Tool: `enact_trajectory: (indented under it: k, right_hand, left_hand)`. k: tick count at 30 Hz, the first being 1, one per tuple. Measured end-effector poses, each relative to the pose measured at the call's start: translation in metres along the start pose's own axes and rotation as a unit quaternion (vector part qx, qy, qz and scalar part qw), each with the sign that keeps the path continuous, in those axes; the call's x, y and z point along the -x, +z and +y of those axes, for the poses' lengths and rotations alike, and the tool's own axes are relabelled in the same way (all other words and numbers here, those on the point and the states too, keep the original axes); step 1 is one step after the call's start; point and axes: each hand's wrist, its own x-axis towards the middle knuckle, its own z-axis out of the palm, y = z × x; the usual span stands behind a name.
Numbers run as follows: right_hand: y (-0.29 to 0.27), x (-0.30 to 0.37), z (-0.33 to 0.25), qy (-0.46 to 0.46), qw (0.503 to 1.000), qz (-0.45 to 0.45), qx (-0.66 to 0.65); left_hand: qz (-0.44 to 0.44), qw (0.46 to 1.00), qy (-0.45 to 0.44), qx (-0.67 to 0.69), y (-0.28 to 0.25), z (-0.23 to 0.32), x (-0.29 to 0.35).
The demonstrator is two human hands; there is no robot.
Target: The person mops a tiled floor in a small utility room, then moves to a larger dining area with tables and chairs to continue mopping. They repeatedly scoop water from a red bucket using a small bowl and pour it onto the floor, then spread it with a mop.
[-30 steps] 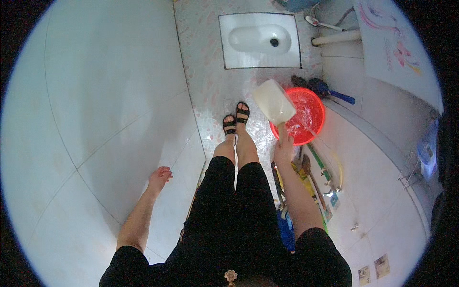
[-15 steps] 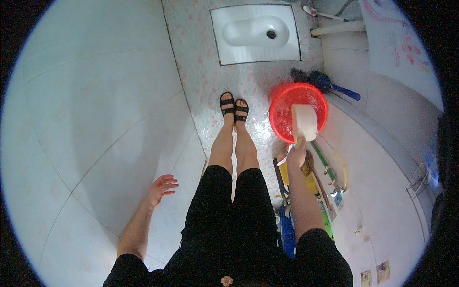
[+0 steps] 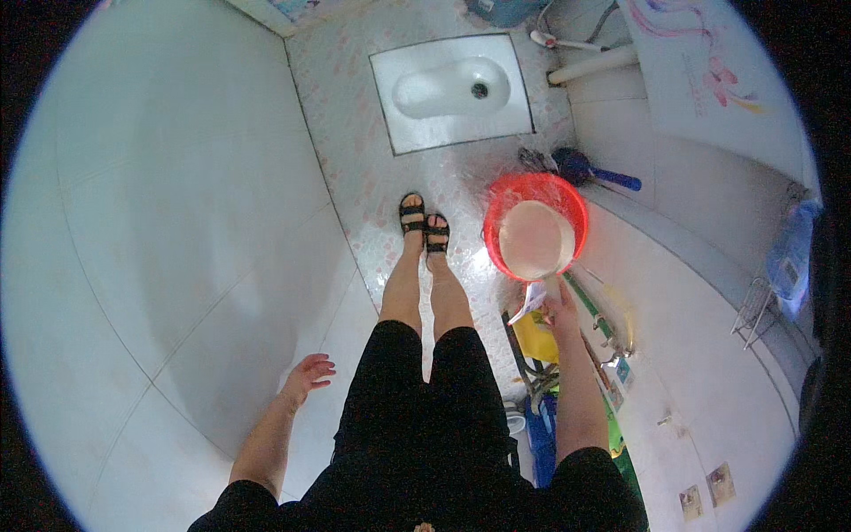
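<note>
My right hand [image 3: 560,319] is closed round the handle of a cream water dipper [image 3: 534,239]. The dipper is over the red tub [image 3: 582,226], its round shape covering much of the tub's opening. Blurred streaks of water show along the tub's far edge. A pale flat piece [image 3: 531,304] sticks out beside my right hand; its kind is unclear. Apart from everything, my left hand [image 3: 308,379] hangs on the left with its fingers spread, holding nothing.
Beyond the tub, a white squat toilet [image 3: 443,93] is set in the wet floor. A dark blue long-handled tool [image 3: 581,167] lies by the right wall. A green hose [image 3: 589,306] and a tap [image 3: 613,359] are near my right forearm. A wire rack [image 3: 753,310] hangs on that wall.
The dipper has turned from side-on to show its broad round face, and water streaks now spread at the tub's far edge. The whole view has shifted slightly. My left hand remains spread.
</note>
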Motion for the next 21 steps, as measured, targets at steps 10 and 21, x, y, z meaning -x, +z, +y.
enact_trajectory:
  k: [10,21]
  right_hand:
    - [0.059,0.007,-0.05,-0.053,0.959,-0.08,0.266]
    - [0.117,0.004,-0.083,0.026,0.992,-0.05,0.116]
  left_hand:
    - [0.013,0.998,0.033,-0.054,-0.003,0.056,-0.019]
    - [0.001,1.0,0.017,-0.014,-0.009,0.063,-0.016]
